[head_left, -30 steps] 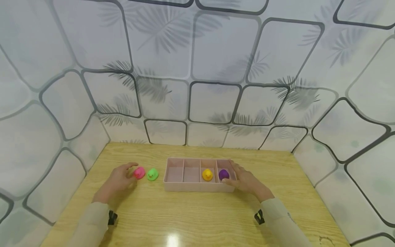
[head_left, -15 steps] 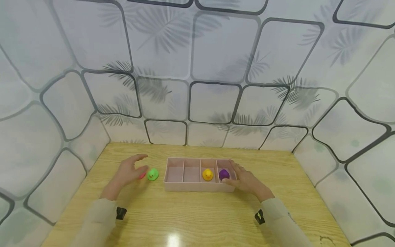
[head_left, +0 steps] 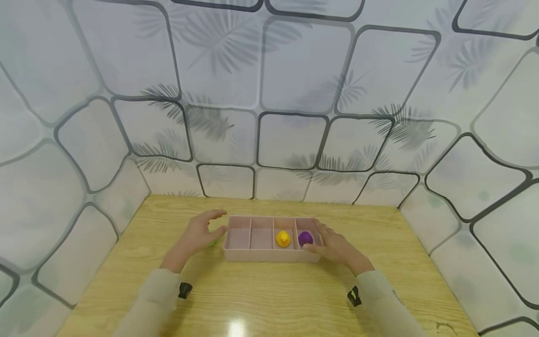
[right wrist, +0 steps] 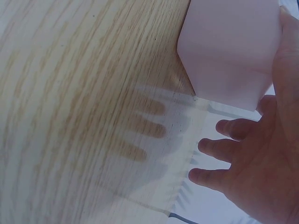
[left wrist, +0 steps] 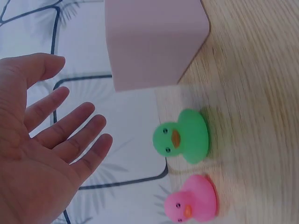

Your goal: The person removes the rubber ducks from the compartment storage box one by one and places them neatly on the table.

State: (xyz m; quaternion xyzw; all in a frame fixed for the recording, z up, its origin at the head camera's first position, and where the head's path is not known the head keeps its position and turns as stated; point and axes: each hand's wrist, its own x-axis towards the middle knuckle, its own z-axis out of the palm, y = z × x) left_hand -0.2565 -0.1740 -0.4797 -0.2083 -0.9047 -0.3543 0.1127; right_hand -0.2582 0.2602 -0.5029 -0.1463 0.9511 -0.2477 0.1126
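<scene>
A pale pink box (head_left: 271, 255) with dividers stands on the table. A yellow duck (head_left: 283, 239) sits in one compartment; the purple toy (head_left: 305, 238) in the rightmost is partly behind the right thumb. My left hand (head_left: 197, 235) hovers beside the box's left end, fingers spread and holding nothing. Below it in the left wrist view are a green rubber duck (left wrist: 194, 136) and a pink rubber duck (left wrist: 202, 199); in the head view the hand hides the pink one and most of the green. My right hand (head_left: 338, 246) rests across the box's right end, thumb and forefinger at its rims.
The wooden table (head_left: 269, 295) meets a patterned wall (head_left: 290, 140) behind the box, with more wall rising at both sides. Two compartments on the box's left hold nothing.
My left hand has moved right, from beside the pink duck, over both ducks, to the box's left end. The ducks became covered in the head view. My right hand and the box stay put.
</scene>
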